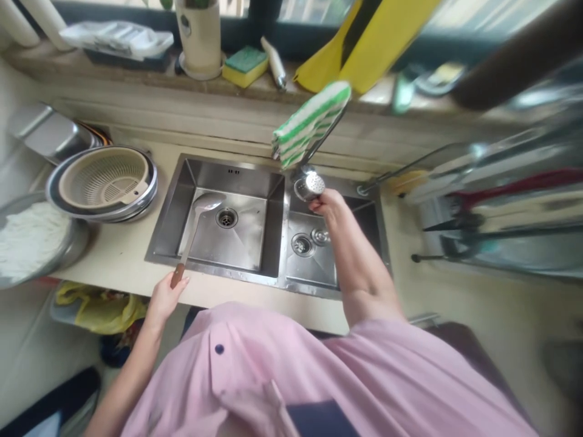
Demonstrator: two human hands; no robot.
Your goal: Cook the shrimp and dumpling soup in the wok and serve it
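While my left hand grips a spatula and my right hand the tap head, a striped cloth hangs upper centre, a colander left.

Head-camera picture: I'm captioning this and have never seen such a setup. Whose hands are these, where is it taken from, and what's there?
There is no machine: these are one person's bare hands, seen from a camera worn on that person's head, looking forward and down.

The left hand grips the brown handle of a long metal utensil, whose rounded end is over the left basin of a double stainless-steel sink. The right hand touches a round, perforated silver spray head; its fingers are partly hidden. A green-and-white striped cloth hangs behind.

On the cream counter, left of the sink, a beige slotted colander sits in stacked round bowls.
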